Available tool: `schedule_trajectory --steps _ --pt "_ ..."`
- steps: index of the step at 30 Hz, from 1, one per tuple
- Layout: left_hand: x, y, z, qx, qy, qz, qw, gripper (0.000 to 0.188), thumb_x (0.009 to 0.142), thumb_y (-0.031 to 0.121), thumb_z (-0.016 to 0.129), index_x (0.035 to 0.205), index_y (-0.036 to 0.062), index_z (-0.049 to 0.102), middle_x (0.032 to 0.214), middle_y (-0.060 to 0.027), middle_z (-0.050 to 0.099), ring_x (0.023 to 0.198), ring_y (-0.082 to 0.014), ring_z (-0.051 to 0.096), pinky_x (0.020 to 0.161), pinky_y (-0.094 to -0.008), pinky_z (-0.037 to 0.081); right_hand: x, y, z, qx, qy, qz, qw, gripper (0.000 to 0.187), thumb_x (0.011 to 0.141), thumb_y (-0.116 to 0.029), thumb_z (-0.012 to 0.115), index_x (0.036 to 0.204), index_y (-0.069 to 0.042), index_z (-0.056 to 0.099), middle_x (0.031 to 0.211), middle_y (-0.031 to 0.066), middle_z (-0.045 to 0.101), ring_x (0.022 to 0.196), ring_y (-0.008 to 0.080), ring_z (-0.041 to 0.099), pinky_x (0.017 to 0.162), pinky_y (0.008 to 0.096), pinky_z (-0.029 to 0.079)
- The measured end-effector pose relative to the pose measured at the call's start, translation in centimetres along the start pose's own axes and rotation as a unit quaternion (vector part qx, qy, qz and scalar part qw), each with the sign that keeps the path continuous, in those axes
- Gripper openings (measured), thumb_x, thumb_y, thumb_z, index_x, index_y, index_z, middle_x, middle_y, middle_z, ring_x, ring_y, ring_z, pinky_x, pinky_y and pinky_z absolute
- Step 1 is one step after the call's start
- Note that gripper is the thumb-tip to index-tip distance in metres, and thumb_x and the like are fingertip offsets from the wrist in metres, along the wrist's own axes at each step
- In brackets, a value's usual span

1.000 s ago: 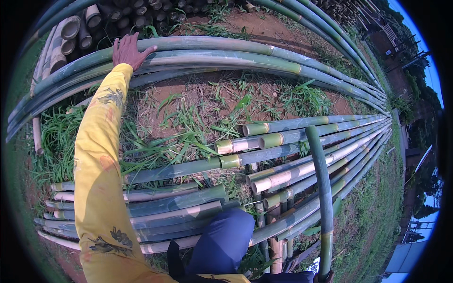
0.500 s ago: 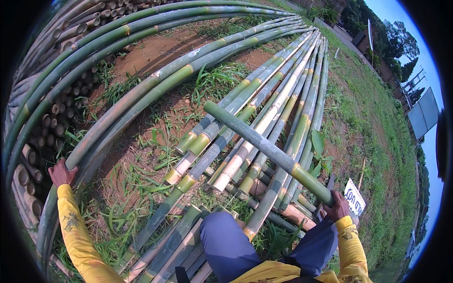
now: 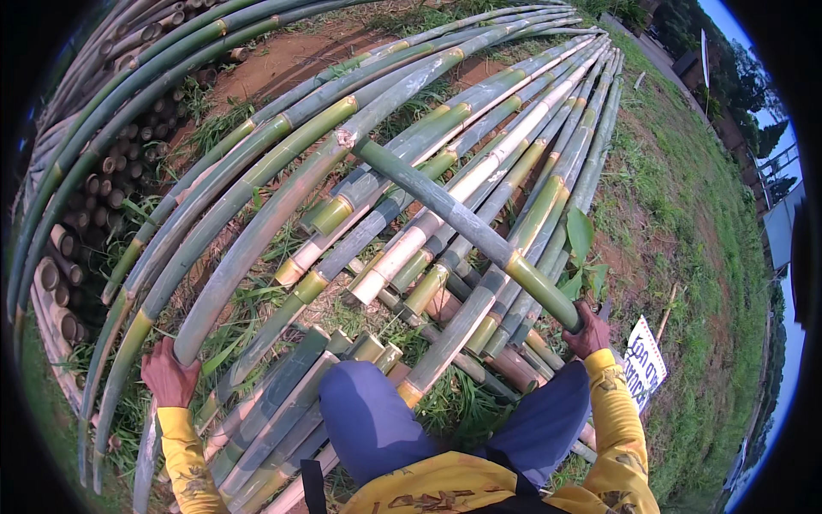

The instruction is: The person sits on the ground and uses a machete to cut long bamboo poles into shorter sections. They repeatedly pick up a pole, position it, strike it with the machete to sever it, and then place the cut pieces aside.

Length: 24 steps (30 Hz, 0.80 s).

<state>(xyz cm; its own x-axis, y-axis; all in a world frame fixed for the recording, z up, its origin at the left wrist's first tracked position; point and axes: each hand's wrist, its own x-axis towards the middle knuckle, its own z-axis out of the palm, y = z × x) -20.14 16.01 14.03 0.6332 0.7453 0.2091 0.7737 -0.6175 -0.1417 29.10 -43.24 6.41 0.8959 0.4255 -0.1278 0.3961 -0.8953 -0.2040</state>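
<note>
My left hand is closed around the cut near end of a long, grey-green bamboo pole, low on the left. From there the pole curves away to the far right. At my right side, my right hand grips the near end of a short, thick bamboo length. That length lies slanted across several long poles, and its far end meets or nearly meets the pole in my left hand. Beneath it the poles fan toward me, some split and pale. A dark blade-like shape shows beside my right hand, mostly hidden.
Cut bamboo pieces lie by my bent knees. A stack of bamboo stands at the left, with long poles bending past it. A written white sign stands at the right on a grassy slope.
My left hand has moved right with the long pole's end, bringing that pole toward the short length. My right hand still grips the short length. The view has shifted slightly.
</note>
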Motion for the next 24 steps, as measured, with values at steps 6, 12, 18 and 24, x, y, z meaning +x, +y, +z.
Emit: schedule_trajectory --steps 6,12,18,24 --pt "-6.3 7.8 -5.3 0.014 -0.014 -0.016 1.000 0.055 0.060 0.023 0.085 0.108 0.0056 0.063 0.100 -0.0153 0.067 0.094 -0.0360 0.066 0.086 -0.0474 0.048 -0.3 4.7 2.0 0.058 0.015 -0.077 0.995 0.060 0.068 -0.027 0.081 0.123 -0.010 0.063 0.096 0.0209 0.072 0.086 0.0407 0.071 0.078 0.0488 0.057" --pt "-9.6 9.3 -0.7 0.027 -0.041 -0.064 0.997 0.062 0.060 0.028 0.090 0.111 0.0090 0.061 0.101 -0.0116 0.064 0.092 -0.0329 0.066 0.087 -0.0449 0.047 1.5 3.3 3.9 0.102 -0.032 -0.188 0.976 0.056 0.069 -0.024 0.079 0.121 -0.007 0.064 0.094 0.0226 0.073 0.086 0.0411 0.072 0.078 0.0467 0.057" --pt "-8.7 8.9 1.4 0.048 -0.011 -0.061 0.997 0.062 0.064 0.037 0.089 0.113 0.0110 0.062 0.098 -0.0099 0.063 0.094 -0.0319 0.066 0.091 -0.0455 0.046 1.2 1.8 5.8 0.136 -0.032 -0.221 0.965 0.055 0.071 -0.022 0.078 0.121 -0.006 0.063 0.092 0.0221 0.073 0.085 0.0415 0.073 0.076 0.0461 0.057" --pt "-6.6 0.5 -0.7 -0.324 -0.098 -0.095 0.936 0.062 0.094 0.051 0.066 0.138 0.0084 0.062 0.139 -0.0155 0.060 0.125 -0.0295 0.059 0.113 -0.0424 0.036 0.4 0.6 8.4 0.186 -0.108 -0.197 0.956 0.053 0.070 -0.020 0.076 0.119 -0.004 0.062 0.090 0.0233 0.073 0.082 0.0401 0.074 0.075 0.0453 0.058"
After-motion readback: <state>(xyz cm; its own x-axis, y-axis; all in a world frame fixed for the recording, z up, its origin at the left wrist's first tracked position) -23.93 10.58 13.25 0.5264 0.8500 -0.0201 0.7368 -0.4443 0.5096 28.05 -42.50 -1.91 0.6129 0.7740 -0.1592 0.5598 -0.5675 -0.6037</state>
